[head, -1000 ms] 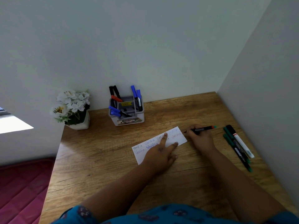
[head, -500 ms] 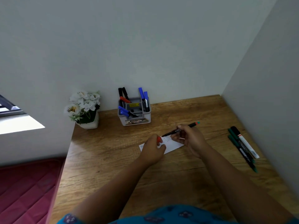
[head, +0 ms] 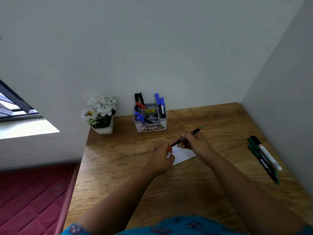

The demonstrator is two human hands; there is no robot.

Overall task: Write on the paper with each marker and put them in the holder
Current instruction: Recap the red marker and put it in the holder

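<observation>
**Both hands on one marker above the paper**

Nearest the camera, two bare forearms reach out over a blue patterned garment and the brown wood-grain desk. The left hand is curled closed, its fingertips pinched on a small red cap at the lower end of a slim black marker with a red and green tip. The right hand is closed around the middle of that marker's barrel, holding it tilted, the far end pointing up and to the right. Whether the cap is seated on the marker or just off it cannot be told.

Under the hands lies a white sheet of paper flat on the desk, with blue writing showing between the hands. Well to the right, near the wall, a cluster of dark green, black and white markers lies side by side on the desk.

Farther back, near the rear wall, stands a grey plastic compartmented holder already holding blue, black and red markers. To its left sits a white pot of white artificial flowers.
</observation>
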